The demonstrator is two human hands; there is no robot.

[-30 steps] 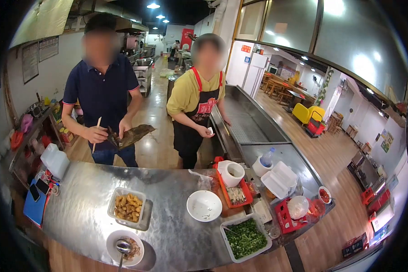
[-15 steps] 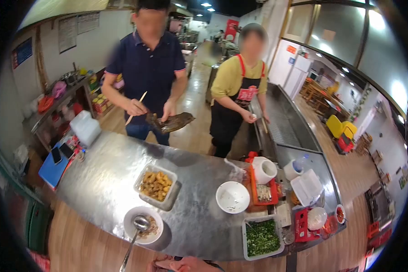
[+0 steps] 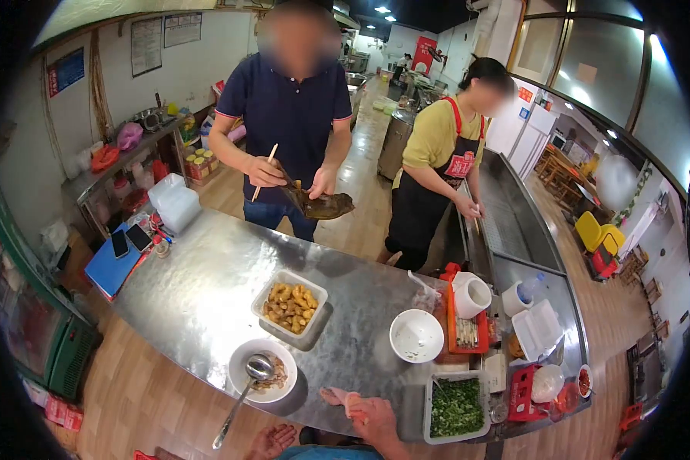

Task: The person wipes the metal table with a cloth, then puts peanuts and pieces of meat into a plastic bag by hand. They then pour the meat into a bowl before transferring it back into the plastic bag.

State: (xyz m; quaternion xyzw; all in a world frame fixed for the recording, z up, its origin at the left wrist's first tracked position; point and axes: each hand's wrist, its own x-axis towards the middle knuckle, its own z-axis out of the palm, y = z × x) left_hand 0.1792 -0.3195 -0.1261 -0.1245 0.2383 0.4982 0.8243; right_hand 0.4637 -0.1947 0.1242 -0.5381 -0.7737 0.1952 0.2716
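Observation:
At the near edge of the metal counter (image 3: 353,307), my right hand (image 3: 377,423) is closed on a pink cloth (image 3: 336,395), part of which lies on the counter top. My left hand (image 3: 274,441) is low in front of the edge, palm up and fingers apart, holding nothing. Nearest to it is a white bowl (image 3: 236,366) with some brownish food and a metal ladle (image 3: 260,367), whose handle hangs over the edge. Right of my right hand stands a clear tub of chopped green onions (image 3: 457,408).
A square tub of yellow-brown chunks (image 3: 290,307) and a white bowl (image 3: 416,336) stand on the counter. Across it, a person (image 3: 291,115) holds chopsticks and a dark, leaf-like piece. Another person in an apron (image 3: 445,161) stands by a metal trough. Two phones (image 3: 120,244) lie left.
My hands have come up into view, the right one bringing the pink cloth onto the counter edge. The view has shifted, and the aproned person has turned toward the trough.

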